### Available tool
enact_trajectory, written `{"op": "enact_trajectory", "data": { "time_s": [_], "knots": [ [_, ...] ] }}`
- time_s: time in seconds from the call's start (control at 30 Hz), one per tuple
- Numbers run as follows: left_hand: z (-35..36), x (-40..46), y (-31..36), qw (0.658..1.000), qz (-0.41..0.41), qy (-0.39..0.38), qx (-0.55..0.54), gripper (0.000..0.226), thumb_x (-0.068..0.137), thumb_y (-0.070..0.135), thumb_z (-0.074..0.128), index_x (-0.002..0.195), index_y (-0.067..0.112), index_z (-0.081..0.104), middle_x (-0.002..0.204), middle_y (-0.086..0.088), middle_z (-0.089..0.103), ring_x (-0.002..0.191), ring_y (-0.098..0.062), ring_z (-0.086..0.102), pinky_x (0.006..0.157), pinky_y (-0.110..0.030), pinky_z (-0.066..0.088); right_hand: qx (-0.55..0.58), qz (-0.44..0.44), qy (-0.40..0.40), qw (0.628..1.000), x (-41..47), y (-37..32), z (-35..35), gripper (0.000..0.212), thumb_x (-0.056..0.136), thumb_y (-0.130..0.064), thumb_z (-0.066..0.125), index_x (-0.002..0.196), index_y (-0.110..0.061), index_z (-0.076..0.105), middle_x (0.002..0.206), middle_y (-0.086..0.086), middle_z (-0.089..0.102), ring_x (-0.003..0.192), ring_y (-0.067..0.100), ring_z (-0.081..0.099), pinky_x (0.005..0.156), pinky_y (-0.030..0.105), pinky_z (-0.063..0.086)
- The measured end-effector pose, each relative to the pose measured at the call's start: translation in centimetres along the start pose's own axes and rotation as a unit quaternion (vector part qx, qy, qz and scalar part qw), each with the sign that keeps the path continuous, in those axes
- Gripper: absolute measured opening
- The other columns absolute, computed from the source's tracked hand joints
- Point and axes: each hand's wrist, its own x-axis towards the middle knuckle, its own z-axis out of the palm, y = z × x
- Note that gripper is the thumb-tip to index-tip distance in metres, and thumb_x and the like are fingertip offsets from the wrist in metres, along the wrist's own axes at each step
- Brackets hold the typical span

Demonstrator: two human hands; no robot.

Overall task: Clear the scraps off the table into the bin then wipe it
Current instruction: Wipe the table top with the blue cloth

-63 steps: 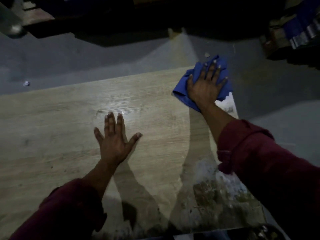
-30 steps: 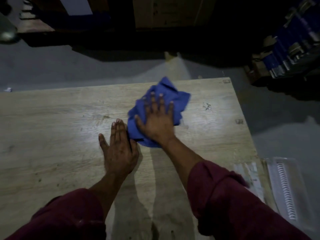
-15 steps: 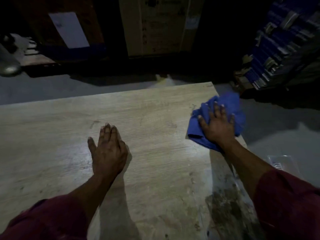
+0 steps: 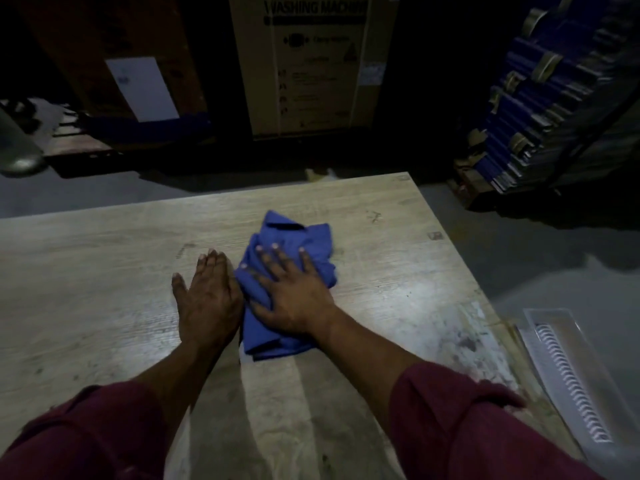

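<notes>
Wiping stage: right hand [image 4: 294, 299] flat, pressing crumpled blue cloth [image 4: 294, 237]; left hand [image 4: 207, 299] flat, empty; grimy patch [image 4: 460, 341] rightward remains on pale wooden table [image 4: 104, 271].

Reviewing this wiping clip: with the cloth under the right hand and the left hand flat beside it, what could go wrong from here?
1. The dark grime patch near the table's right edge may get missed or smeared, since the blue cloth is mid-table.
2. The right hand presses the cloth against the left hand, so a leftward stroke is likely blocked.
3. A rightward sweep might push dirt onto the clear plastic item beside the table.
</notes>
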Motion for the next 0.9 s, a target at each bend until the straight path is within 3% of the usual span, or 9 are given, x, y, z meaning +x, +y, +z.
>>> {"op": "enact_trajectory", "data": {
  "time_s": [0.1, 0.17, 0.23, 0.33, 0.47, 0.57, 0.67, 0.77, 0.9],
  "knots": [
    [0.1, -0.1, -0.1, 1.000, 0.006, 0.008, -0.008, 0.069, 0.097, 0.034, 0.016, 0.153, 0.000, 0.035, 0.163, -0.019, 0.030, 0.152, -0.031, 0.027, 0.118, -0.069, 0.017, -0.018, -0.062, 0.004, 0.998, -3.0, 1.9, -0.1, 0.071, 0.097, -0.071, 0.024, 0.160, -0.039, 0.024, 0.172, -0.003, 0.010, 0.159, 0.023, 0.009, 0.124, 0.062, 0.007],
    [-0.5, 0.0, 0.3, 0.997, -0.018, 0.034, -0.072, 0.074, 0.096, 0.041, 0.010, 0.155, 0.004, 0.035, 0.164, -0.013, 0.030, 0.154, -0.025, 0.024, 0.123, -0.063, 0.009, -0.008, -0.035, 0.007, 0.999, -5.4, 4.6, -0.4, 0.071, 0.097, -0.074, 0.024, 0.159, -0.041, 0.022, 0.172, -0.005, 0.009, 0.159, 0.021, 0.007, 0.125, 0.061, 0.007],
    [-0.6, 0.0, 0.6, 0.995, -0.019, 0.048, -0.088, 0.075, 0.095, 0.043, 0.009, 0.155, 0.005, 0.036, 0.164, -0.011, 0.030, 0.154, -0.023, 0.023, 0.123, -0.062, 0.007, -0.007, 0.035, 0.012, 0.999, -8.0, 7.8, -1.2, 0.073, 0.095, -0.077, 0.016, 0.159, -0.043, 0.021, 0.172, -0.006, 0.008, 0.159, 0.021, 0.007, 0.125, 0.061, 0.009],
    [-0.5, 0.0, 0.3, 0.996, -0.010, 0.038, -0.081, 0.077, 0.094, 0.044, 0.008, 0.155, 0.004, 0.035, 0.165, -0.012, 0.029, 0.154, -0.024, 0.023, 0.122, -0.064, 0.007, -0.009, 0.170, -0.023, 0.985, -12.1, 13.4, -2.2, 0.087, 0.085, -0.085, -0.007, 0.160, -0.046, 0.006, 0.169, -0.011, -0.009, 0.159, 0.018, -0.004, 0.125, 0.059, 0.004],
    [-0.6, 0.0, 0.2, 0.998, -0.008, 0.012, -0.060, 0.079, 0.093, 0.045, 0.007, 0.156, 0.004, 0.031, 0.166, -0.012, 0.025, 0.155, -0.024, 0.020, 0.122, -0.065, 0.007, -0.016, 0.360, 0.002, 0.933, -16.1, 15.9, -2.1, 0.078, 0.094, -0.076, 0.008, 0.162, -0.038, 0.005, 0.172, -0.004, -0.001, 0.159, 0.021, 0.000, 0.124, 0.060, 0.005],
    [-0.8, -0.1, 0.4, 0.999, -0.002, 0.009, -0.050, 0.076, 0.094, 0.042, 0.010, 0.153, 0.000, 0.035, 0.164, -0.016, 0.029, 0.154, -0.027, 0.025, 0.120, -0.067, 0.009, 0.007, 0.480, 0.047, 0.876, -15.3, 13.6, -1.7, 0.077, 0.098, -0.070, 0.015, 0.163, -0.028, 0.015, 0.172, 0.004, 0.008, 0.158, 0.030, 0.006, 0.123, 0.066, 0.006],
    [-0.9, -0.1, 0.4, 0.998, -0.018, -0.010, -0.062, 0.060, 0.105, 0.033, 0.024, 0.157, 0.005, 0.028, 0.167, -0.011, 0.021, 0.156, -0.023, 0.016, 0.123, -0.062, 0.002, 0.053, 0.558, 0.045, 0.827, -12.5, 10.1, -2.0, 0.080, 0.098, -0.068, 0.017, 0.163, -0.021, 0.015, 0.172, 0.008, 0.007, 0.158, 0.034, 0.004, 0.121, 0.069, 0.007],
    [-1.0, -0.1, 0.3, 0.997, -0.015, -0.004, -0.077, 0.053, 0.107, 0.023, 0.033, 0.157, 0.007, 0.028, 0.168, -0.009, 0.019, 0.157, -0.021, 0.014, 0.125, -0.059, 0.002, 0.027, 0.490, 0.077, 0.868, -9.3, 5.4, -1.3, 0.079, 0.098, -0.067, 0.025, 0.160, -0.019, 0.028, 0.169, 0.014, 0.022, 0.156, 0.037, 0.017, 0.118, 0.072, 0.012],
    [-0.9, -0.2, 0.0, 0.995, -0.014, 0.010, -0.097, 0.051, 0.106, 0.020, 0.038, 0.155, 0.007, 0.035, 0.166, -0.010, 0.026, 0.155, -0.023, 0.021, 0.124, -0.059, 0.005, 0.010, 0.241, 0.063, 0.968, -6.8, -1.8, 0.2, 0.075, 0.096, -0.069, 0.030, 0.159, -0.028, 0.030, 0.169, 0.010, 0.021, 0.157, 0.035, 0.018, 0.118, 0.070, 0.014]
  ]
}}
